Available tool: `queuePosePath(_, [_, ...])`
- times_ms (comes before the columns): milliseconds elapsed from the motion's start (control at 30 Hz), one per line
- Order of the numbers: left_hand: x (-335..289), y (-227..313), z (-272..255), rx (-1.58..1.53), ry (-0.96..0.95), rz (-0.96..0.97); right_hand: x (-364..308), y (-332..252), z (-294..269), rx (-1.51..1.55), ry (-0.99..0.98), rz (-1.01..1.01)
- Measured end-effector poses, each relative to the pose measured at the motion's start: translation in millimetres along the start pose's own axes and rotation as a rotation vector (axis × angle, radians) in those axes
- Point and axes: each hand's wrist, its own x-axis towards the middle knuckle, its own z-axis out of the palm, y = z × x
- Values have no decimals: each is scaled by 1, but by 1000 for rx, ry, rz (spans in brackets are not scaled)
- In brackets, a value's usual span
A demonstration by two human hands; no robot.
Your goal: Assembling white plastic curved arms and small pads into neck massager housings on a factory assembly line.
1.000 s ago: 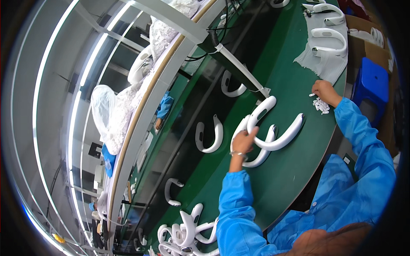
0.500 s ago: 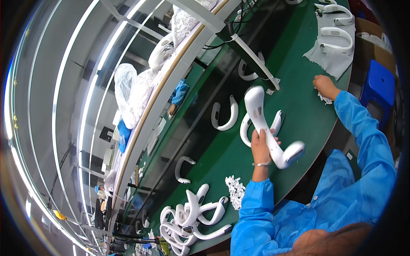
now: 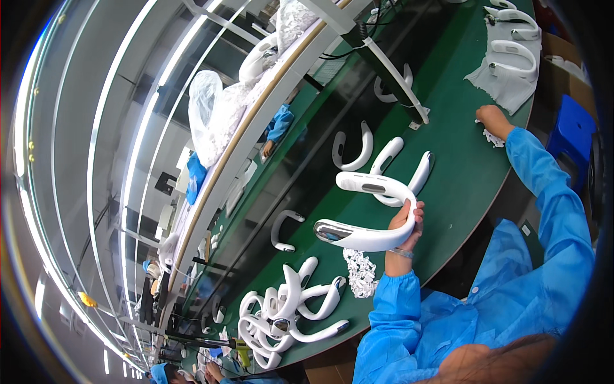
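My left hand (image 3: 414, 225) is closed around the curved middle of a white U-shaped neck fan (image 3: 377, 242), held up over the green table. Both arms of that fan extend leftward, one with a dark oval panel at its tip. Behind it another white neck fan (image 3: 389, 155) lies on the table, partly covered. My right hand (image 3: 494, 121) is closed at the right, beside a small pile of white plastic pieces (image 3: 492, 138). A speck of white shows at its fingertips, too small to name. A larger heap of small white pieces (image 3: 359, 274) lies below the held fan.
Several neck fans (image 3: 281, 310) are piled at the lower left of the green table (image 3: 448, 211). Others lie along its far side and on a white cloth (image 3: 508, 83). A post (image 3: 396, 80) stands on the tabletop. A blue stool (image 3: 571, 131) is at the right.
My left hand has turned the neck fan, so its arms now point left instead of standing on edge. My right hand stays by its small pile. The whole view has shifted slightly.
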Motion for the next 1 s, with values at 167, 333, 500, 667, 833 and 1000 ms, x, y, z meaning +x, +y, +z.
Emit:
queuePosePath(167, [2,0,-20,269,67,-85,-1,-62,-64,436,70,280])
queuePosePath(333, [-9,-33,11,659,302,354,-11,-156,-86,1470,-366,497])
queuePosePath(500, [-16,-55,16,759,172,358,-35,-221,-92,1664,-498,498])
queuePosePath(667, [-21,-69,14,758,211,386,-50,-246,-90,1734,-423,507])
queuePosePath(833, [-22,-76,13,761,219,440,-55,-260,-90,1625,-287,419])
queuePosePath(1000, [-25,-83,16,796,204,575,-61,-268,-91,1228,-57,100])
